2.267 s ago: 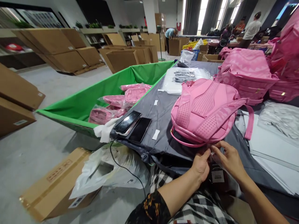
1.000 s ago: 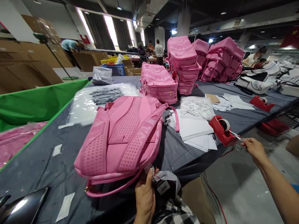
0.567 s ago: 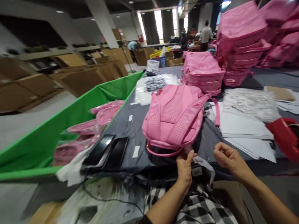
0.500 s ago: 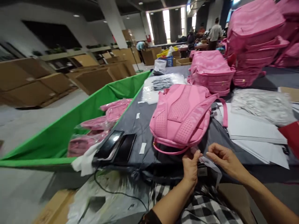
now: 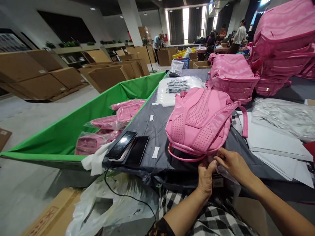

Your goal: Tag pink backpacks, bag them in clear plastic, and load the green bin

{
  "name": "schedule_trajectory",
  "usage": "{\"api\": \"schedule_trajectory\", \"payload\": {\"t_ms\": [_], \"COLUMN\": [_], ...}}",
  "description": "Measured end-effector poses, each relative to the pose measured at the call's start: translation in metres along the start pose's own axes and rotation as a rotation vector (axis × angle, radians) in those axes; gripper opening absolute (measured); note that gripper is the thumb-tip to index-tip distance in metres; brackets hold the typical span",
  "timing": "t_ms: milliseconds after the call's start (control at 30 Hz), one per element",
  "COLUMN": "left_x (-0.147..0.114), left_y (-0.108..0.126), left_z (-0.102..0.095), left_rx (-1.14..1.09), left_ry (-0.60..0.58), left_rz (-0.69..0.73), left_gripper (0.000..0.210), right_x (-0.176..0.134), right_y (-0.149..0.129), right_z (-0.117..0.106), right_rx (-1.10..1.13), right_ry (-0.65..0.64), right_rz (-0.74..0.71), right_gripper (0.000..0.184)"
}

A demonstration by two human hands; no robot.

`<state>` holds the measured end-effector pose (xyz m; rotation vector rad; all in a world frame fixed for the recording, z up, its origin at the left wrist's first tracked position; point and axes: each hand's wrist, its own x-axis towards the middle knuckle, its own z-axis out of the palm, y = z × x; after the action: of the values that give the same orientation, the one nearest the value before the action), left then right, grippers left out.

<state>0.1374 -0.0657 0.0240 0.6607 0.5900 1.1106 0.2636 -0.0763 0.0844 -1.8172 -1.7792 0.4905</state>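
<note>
A pink backpack (image 5: 197, 121) lies on the dark-covered table with its padded back panel and shoulder straps facing up. At its near end, my left hand (image 5: 205, 178) is closed, thumb against fingers, on a thin clear plastic film (image 5: 233, 184). Close beside it, my right hand (image 5: 231, 164) pinches the same film, its fingertips against the underside of the backpack's near edge. The film hangs over the table edge below my hands. What lies between the fingertips is partly hidden.
Two phones (image 5: 136, 150) lie left of the backpack near a white paper slip (image 5: 155, 152). A green bin (image 5: 73, 137) holds several plastic-wrapped pink bags. White sheets (image 5: 275, 141) and a clear plastic bundle (image 5: 278, 116) lie right. Pink backpacks (image 5: 283, 36) are stacked behind. Several people are farther back.
My right hand has moved left to the backpack's near edge and closed on the film beside my left hand. The view has shifted slightly; the backpack lies as before.
</note>
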Motion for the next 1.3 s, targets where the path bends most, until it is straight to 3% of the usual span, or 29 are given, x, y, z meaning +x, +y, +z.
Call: {"api": "schedule_trajectory", "payload": {"t_ms": [133, 200, 467, 667, 767, 900, 1000, 1167, 1300], "left_x": [0.004, 0.005, 0.009, 0.008, 0.007, 0.007, 0.010, 0.008, -0.037], "left_y": [-0.006, -0.009, 0.000, 0.008, 0.009, 0.009, 0.008, 0.012, 0.025], "left_z": [-0.004, -0.006, -0.008, -0.006, -0.005, -0.006, -0.007, -0.005, -0.030], "left_rx": [-0.018, -0.043, 0.008, 0.050, 0.038, 0.006, 0.021, 0.063, 0.269], "left_ry": [0.137, 0.149, 0.173, 0.172, 0.204, 0.228, 0.217, 0.190, 0.064], "left_rz": [-0.020, -0.036, -0.059, -0.099, -0.099, -0.144, -0.152, -0.123, -0.083], "left_gripper": [0.047, 0.046, 0.045, 0.048, 0.052, 0.057, 0.057, 0.059, 0.050], "right_x": [-0.002, -0.002, 0.008, 0.006, 0.005, 0.005, 0.006, 0.016, 0.001], "right_y": [0.006, 0.012, 0.026, 0.026, 0.025, 0.027, 0.029, 0.026, 0.039], "right_z": [-0.007, -0.005, 0.027, 0.030, 0.035, 0.040, 0.040, 0.038, 0.028], "right_rx": [0.192, 0.281, 0.554, 0.417, 0.492, 0.872, 1.071, 1.136, 1.106], "right_ry": [-0.073, -0.126, -0.206, -0.060, -0.031, -0.293, -0.470, -0.577, -0.641], "right_rz": [-0.032, -0.019, 0.058, 0.221, 0.230, 0.320, 0.398, 0.429, 0.466], "right_gripper": [0.027, 0.031, 0.023, 0.027, 0.025, 0.030, 0.043, 0.062, 0.064]}}
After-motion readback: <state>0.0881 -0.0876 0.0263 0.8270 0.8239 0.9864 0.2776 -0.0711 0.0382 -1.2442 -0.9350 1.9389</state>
